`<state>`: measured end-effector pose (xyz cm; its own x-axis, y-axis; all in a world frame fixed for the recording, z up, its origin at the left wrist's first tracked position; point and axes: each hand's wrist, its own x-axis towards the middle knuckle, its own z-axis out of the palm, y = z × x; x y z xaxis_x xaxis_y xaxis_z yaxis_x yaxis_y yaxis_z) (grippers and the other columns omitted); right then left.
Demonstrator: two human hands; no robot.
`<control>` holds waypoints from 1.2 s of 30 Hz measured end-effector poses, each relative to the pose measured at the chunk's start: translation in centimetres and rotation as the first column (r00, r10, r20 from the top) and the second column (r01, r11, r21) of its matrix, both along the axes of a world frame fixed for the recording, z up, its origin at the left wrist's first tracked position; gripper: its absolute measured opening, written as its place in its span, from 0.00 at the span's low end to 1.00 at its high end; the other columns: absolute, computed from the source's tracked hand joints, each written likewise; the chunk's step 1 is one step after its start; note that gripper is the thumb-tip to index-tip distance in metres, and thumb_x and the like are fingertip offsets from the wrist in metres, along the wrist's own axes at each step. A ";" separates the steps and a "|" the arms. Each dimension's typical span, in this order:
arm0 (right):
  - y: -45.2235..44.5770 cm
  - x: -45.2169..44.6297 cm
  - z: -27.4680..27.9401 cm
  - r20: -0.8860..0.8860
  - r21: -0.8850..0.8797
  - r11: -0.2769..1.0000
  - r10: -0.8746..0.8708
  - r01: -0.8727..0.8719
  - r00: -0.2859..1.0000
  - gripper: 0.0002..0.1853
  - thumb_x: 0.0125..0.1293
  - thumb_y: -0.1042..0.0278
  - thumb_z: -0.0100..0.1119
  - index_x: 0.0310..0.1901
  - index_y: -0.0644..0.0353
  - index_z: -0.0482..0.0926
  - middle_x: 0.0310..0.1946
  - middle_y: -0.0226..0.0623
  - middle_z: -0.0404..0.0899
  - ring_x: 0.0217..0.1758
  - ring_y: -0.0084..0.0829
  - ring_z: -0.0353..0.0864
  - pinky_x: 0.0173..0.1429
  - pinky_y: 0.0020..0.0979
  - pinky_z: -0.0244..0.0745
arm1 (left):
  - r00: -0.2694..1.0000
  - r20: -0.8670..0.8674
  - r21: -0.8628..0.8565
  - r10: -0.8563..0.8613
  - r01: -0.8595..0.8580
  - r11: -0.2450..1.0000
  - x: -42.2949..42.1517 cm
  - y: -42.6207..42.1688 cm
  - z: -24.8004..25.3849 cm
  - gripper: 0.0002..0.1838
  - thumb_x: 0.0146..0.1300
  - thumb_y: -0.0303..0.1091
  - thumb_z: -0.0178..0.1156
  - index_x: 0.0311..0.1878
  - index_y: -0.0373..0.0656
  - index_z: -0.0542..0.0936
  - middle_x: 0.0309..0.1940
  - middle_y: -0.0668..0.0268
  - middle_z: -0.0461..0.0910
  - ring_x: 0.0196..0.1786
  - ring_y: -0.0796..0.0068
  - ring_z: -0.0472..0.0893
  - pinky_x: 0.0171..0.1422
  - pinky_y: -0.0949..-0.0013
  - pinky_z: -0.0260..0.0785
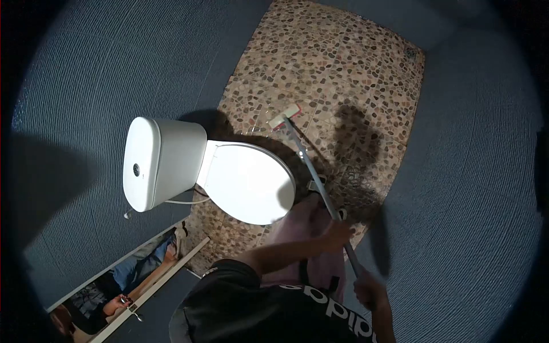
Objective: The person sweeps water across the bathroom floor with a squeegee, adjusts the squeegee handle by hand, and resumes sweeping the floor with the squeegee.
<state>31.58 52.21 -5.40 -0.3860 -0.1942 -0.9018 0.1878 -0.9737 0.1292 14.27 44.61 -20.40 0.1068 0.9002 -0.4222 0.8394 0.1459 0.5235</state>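
A long-handled floor scrub brush (313, 170) slants down across the middle of the view. Its pale head (284, 117), edged with red bristles, rests on the pebble-patterned floor. My left hand (338, 235) is closed around the grey handle partway down. Lower on the same handle, near its end, my right hand (370, 290) grips it, slightly blurred. Left of the brush stands a white toilet (249, 183) with its lid down.
Ribbed blue-grey walls (457, 171) close in on both sides. A floor drain (410, 52) lies in the far right corner. At lower left, a white-edged strip (166, 280) shows a person's arm and blue clothing; I cannot tell whether it is a doorway or a mirror.
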 end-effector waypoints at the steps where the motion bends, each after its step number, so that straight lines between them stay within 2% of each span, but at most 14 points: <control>1: -0.4 -0.3 -0.1 0.001 -0.001 1.000 -0.007 0.007 1.000 0.30 0.50 0.69 0.52 0.57 0.58 0.56 0.27 0.37 0.70 0.18 0.22 0.66 0.17 0.20 0.59 | 1.000 0.001 -0.001 -0.007 0.007 1.000 -0.1 -0.4 -0.4 0.03 0.45 0.30 0.55 0.25 0.44 0.74 0.22 0.61 0.73 0.26 0.63 0.73 0.32 0.55 0.66; 3: -1.3 -1.5 -0.9 -0.007 0.027 0.999 -0.042 0.042 0.999 0.31 0.51 0.71 0.51 0.58 0.57 0.54 0.29 0.38 0.69 0.18 0.22 0.64 0.17 0.21 0.60 | 0.989 -0.047 0.137 0.142 -0.135 0.981 -0.3 -1.4 -2.4 0.05 0.46 0.34 0.54 0.22 0.44 0.73 0.20 0.64 0.71 0.24 0.64 0.71 0.33 0.55 0.66; 7: -2.8 -7.7 -6.0 -0.124 0.038 0.997 -0.061 0.066 0.990 0.32 0.54 0.73 0.49 0.60 0.54 0.49 0.29 0.38 0.69 0.20 0.22 0.64 0.19 0.20 0.61 | 0.978 -0.087 0.147 0.192 -0.178 0.973 -8.8 -3.1 -6.8 0.07 0.42 0.35 0.53 0.24 0.47 0.77 0.21 0.59 0.75 0.27 0.63 0.76 0.28 0.62 0.68; 10: -4.0 -8.8 -9.3 -0.250 -0.036 0.992 -0.127 0.122 0.960 0.27 0.55 0.68 0.48 0.57 0.51 0.53 0.27 0.35 0.65 0.18 0.21 0.61 0.15 0.18 0.59 | 0.986 -0.112 0.065 0.123 -0.116 0.991 -11.1 -2.1 -5.0 0.10 0.36 0.38 0.54 0.23 0.45 0.77 0.21 0.57 0.75 0.27 0.59 0.76 0.32 0.61 0.69; 13: -6.4 -2.8 -9.3 -0.271 0.059 0.995 -0.066 0.085 0.960 0.27 0.55 0.68 0.49 0.57 0.50 0.54 0.27 0.35 0.64 0.20 0.21 0.60 0.16 0.18 0.59 | 0.991 -0.102 -0.006 0.090 -0.091 0.996 -5.9 -3.7 -4.4 0.10 0.37 0.36 0.54 0.26 0.44 0.77 0.25 0.58 0.75 0.30 0.60 0.76 0.34 0.60 0.69; 15: -9.5 3.5 -6.9 -0.148 0.014 0.974 -0.220 0.224 0.964 0.31 0.53 0.73 0.49 0.59 0.52 0.51 0.27 0.39 0.70 0.13 0.22 0.62 0.13 0.21 0.57 | 0.991 -0.115 0.022 -0.064 0.067 0.998 1.0 -5.7 -3.9 0.13 0.37 0.29 0.56 0.32 0.47 0.77 0.24 0.59 0.74 0.30 0.62 0.75 0.31 0.61 0.67; 17: -13.0 10.6 -3.8 -0.115 0.023 0.973 -0.226 0.230 0.967 0.32 0.53 0.71 0.49 0.60 0.52 0.50 0.25 0.36 0.69 0.13 0.21 0.61 0.13 0.20 0.57 | 0.993 -0.117 0.260 0.008 0.023 0.965 8.9 -8.0 -3.0 0.03 0.36 0.32 0.57 0.19 0.45 0.77 0.17 0.64 0.73 0.25 0.65 0.75 0.24 0.61 0.66; 20: -18.7 16.5 2.0 0.023 0.104 0.944 -0.316 0.312 0.949 0.24 0.56 0.65 0.48 0.55 0.50 0.56 0.22 0.28 0.63 0.15 0.16 0.57 0.12 0.13 0.52 | 0.985 0.008 0.157 -0.170 0.167 0.973 15.5 -10.6 0.9 0.04 0.34 0.31 0.58 0.18 0.44 0.76 0.18 0.65 0.73 0.28 0.64 0.75 0.26 0.61 0.67; 22: -21.0 18.6 1.2 -0.055 0.135 0.926 -0.349 0.353 0.936 0.24 0.56 0.65 0.47 0.55 0.50 0.56 0.23 0.28 0.63 0.15 0.16 0.57 0.12 0.14 0.53 | 0.960 0.193 0.383 -0.202 0.115 0.916 18.5 -12.2 1.4 0.04 0.33 0.31 0.59 0.18 0.45 0.76 0.17 0.64 0.73 0.29 0.64 0.75 0.27 0.59 0.67; 26: -21.5 18.0 -5.2 -0.140 0.228 0.877 -0.401 0.423 0.905 0.23 0.57 0.65 0.46 0.55 0.51 0.56 0.23 0.30 0.63 0.15 0.17 0.57 0.13 0.14 0.54 | 0.968 -0.046 0.356 -0.245 0.245 0.902 17.5 -10.9 -7.7 0.03 0.36 0.30 0.58 0.19 0.47 0.77 0.20 0.62 0.75 0.29 0.63 0.77 0.28 0.63 0.68; 28: -21.6 16.8 -5.5 -0.117 0.181 0.852 -0.477 0.491 0.871 0.23 0.57 0.65 0.45 0.55 0.51 0.57 0.23 0.30 0.63 0.14 0.17 0.56 0.14 0.14 0.54 | 0.848 -0.149 0.147 -0.508 0.527 0.837 15.5 -8.6 -6.5 0.11 0.38 0.32 0.57 0.30 0.45 0.75 0.30 0.61 0.74 0.35 0.66 0.75 0.33 0.66 0.68; 31: -23.7 18.7 -4.4 -0.163 0.170 0.869 -0.440 0.464 0.883 0.22 0.57 0.64 0.45 0.55 0.51 0.58 0.22 0.30 0.64 0.14 0.17 0.57 0.14 0.15 0.55 | 0.920 -0.121 0.079 -0.372 0.383 0.920 18.3 -11.9 -3.1 0.10 0.37 0.31 0.57 0.29 0.45 0.76 0.30 0.60 0.74 0.35 0.66 0.75 0.34 0.66 0.69; 33: -27.3 22.5 -1.4 -0.157 0.155 0.875 -0.437 0.459 0.886 0.25 0.56 0.65 0.46 0.57 0.52 0.55 0.24 0.30 0.65 0.17 0.18 0.59 0.16 0.16 0.56 | 0.942 -0.137 0.403 -0.306 0.336 0.851 23.0 -16.8 -5.4 0.03 0.38 0.30 0.57 0.21 0.46 0.77 0.18 0.64 0.74 0.26 0.63 0.75 0.28 0.59 0.68; 36: -30.3 25.7 -1.3 -0.116 0.153 0.883 -0.431 0.444 0.895 0.28 0.56 0.65 0.48 0.59 0.52 0.52 0.25 0.29 0.66 0.18 0.18 0.60 0.18 0.17 0.56 | 0.932 0.041 0.272 -0.360 0.337 0.902 23.6 -17.4 0.9 0.04 0.37 0.32 0.57 0.21 0.46 0.77 0.16 0.64 0.72 0.24 0.62 0.74 0.29 0.57 0.67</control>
